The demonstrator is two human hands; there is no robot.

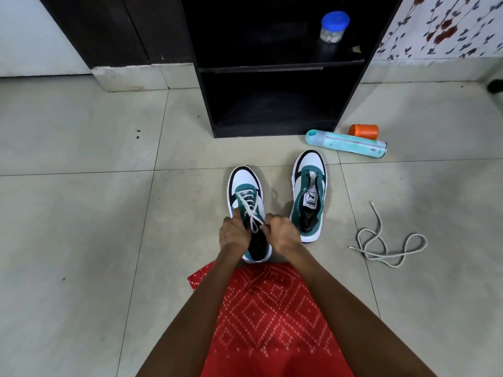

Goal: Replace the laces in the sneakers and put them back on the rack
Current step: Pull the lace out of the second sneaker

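**Both hands on left sneaker, lacing**

Left hand (233, 235) grips the laced sneaker (245, 190) on its left side, fingers curled round the upper. Right hand (283, 232) is closed, pinching the white lace (250, 210) near the top eyelets. The sneaker sits on the tiled floor (81, 213), just in front of the red patterned garment (266, 322). The unlaced sneaker (309, 186) is just right of it, apart. A loose lace (381, 242) lies further right. The dark rack (272, 99) stands at the far side, a blue-lidded jar (333, 27) on its shelf. A teal bottle (345, 144) and an orange container (363, 131) lie by the rack's right foot.
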